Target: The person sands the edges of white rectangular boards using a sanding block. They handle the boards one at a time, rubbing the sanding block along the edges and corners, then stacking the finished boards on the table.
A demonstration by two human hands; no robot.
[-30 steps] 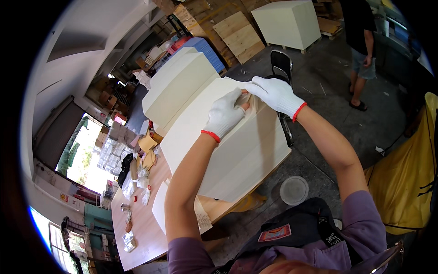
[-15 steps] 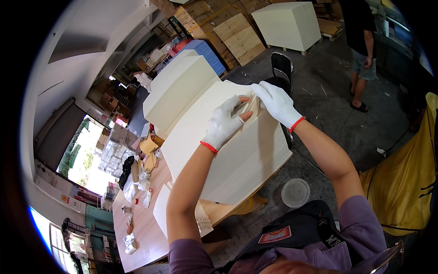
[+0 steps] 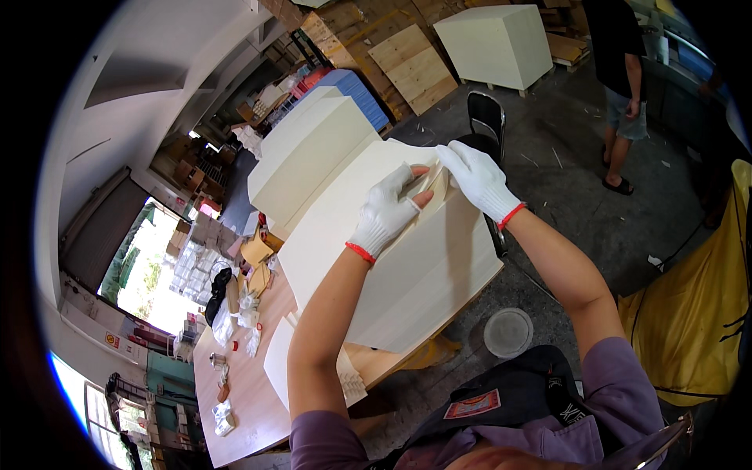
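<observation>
A thick stack of large cream-white paper sheets (image 3: 423, 282) lies across the table in front of me. My left hand (image 3: 386, 205), in a white glove that leaves the thumb and forefinger tips bare, rests at the stack's upper face. Its thumb and forefinger are apart, close to some raised sheet edges (image 3: 441, 185). My right hand (image 3: 475, 174), gloved in white with a red cuff, closes over the far right edge of these sheets. Its fingertips are partly hidden by the paper.
Behind is a taller cream stack (image 3: 313, 153). On the wooden table (image 3: 262, 415) at left lie plastic bags and small items. A black chair (image 3: 487, 117), a round bucket (image 3: 507, 332) and a yellow cloth sheet (image 3: 689, 313) stand at right. Another person (image 3: 624, 78) stands at the far right.
Both hands stay almost in place at the sheet edges. The whole view has shifted very slightly.
</observation>
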